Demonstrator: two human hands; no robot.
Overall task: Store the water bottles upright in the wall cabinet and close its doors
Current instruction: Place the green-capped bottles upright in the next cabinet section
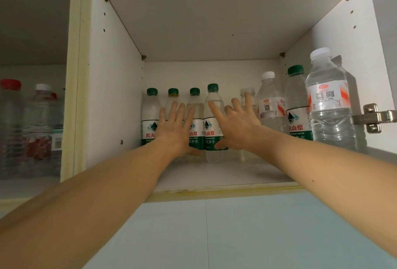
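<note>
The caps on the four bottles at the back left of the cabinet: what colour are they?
Dark green caps, clearest in the head view.

- We look up into the wall cabinet (116,88); its bottom shelf (214,176) carries upright bottles.
- Four bottles stand in a row along the back edge, starting at the back left corner: first bottle (150,116), second bottle (173,99), third bottle (196,116), fourth bottle (211,118).
- Along the right wall, a file runs toward the front right corner: rear bottle (269,101), middle bottle (297,105), front bottle (328,105).
- Our left hand (175,129) lies before the second and third bottles; our right hand (238,126) is just right of the fourth.
- A hinge (374,117) sits on the right wall, beside the front bottle.
- Left of the dividing wall, more bottles (32,122) stand in the neighbouring compartment.
</note>
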